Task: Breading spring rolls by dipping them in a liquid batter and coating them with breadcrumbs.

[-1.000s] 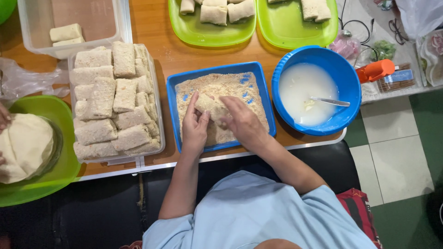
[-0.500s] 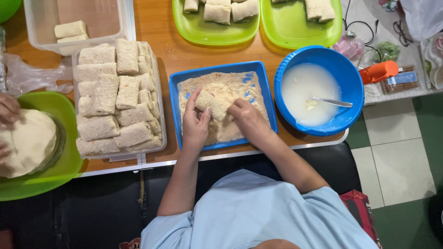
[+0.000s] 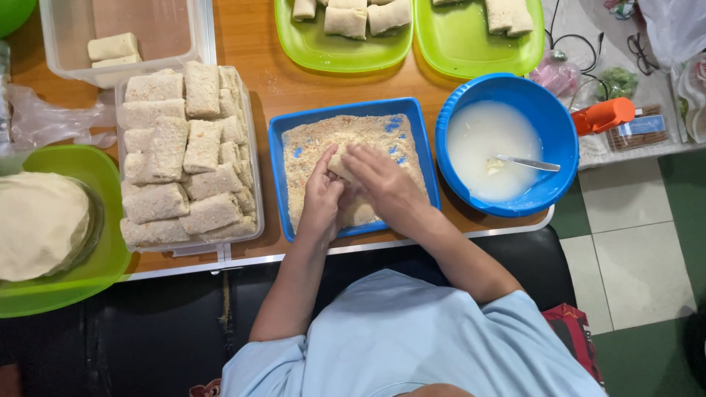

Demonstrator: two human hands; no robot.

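A blue square tray filled with pale breadcrumbs sits on the wooden table in front of me. Both my hands are inside it, pressed around one crumb-coated roll. My left hand cups the roll's near left side. My right hand lies over its right side and top, hiding most of it. To the right stands a blue round bowl of thin white batter with a metal spoon resting in it.
A clear container stacked with several breaded rolls stands to the left. A green plate with round wrapper sheets is at far left. Two green trays with uncoated rolls lie at the back. An orange-capped bottle lies at right.
Another person's hand at the far left wrapper plate has left the view. My two hands stay on the roll in the crumbs, shifting it slightly.
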